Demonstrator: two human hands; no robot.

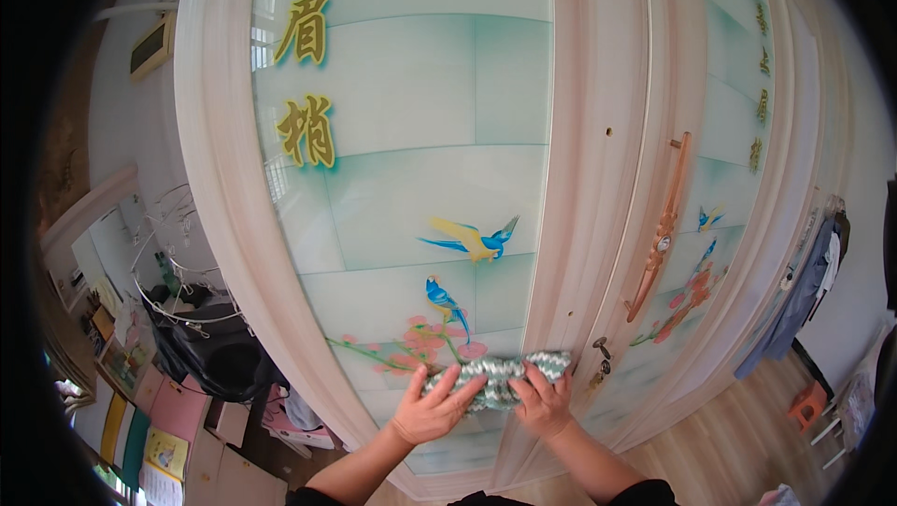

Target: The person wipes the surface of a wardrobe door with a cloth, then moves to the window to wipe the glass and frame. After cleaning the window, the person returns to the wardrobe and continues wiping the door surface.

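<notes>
Both of my hands are on a green-and-white striped cloth (496,381), soft and bunched, in front of a wardrobe door. My left hand (433,409) grips its left end, fingers spread over the folds. On the other side, my right hand (544,402) holds the right part, and one corner sticks out past the fingers. Behind the cloth is a glossy door panel (420,204) painted with two blue-and-yellow birds and pink blossoms. Whether the cloth touches the panel I cannot tell. To the right are a keyhole with keys (601,359) and a long copper-coloured handle (659,247).
A second painted door (729,120) stands to the right, with clothes (795,296) hanging beyond it. An orange plastic stool (808,404) is on the wood floor. At left are a wire hanging rack (158,296), a black bag (217,359) and a pink-topped desk (179,404).
</notes>
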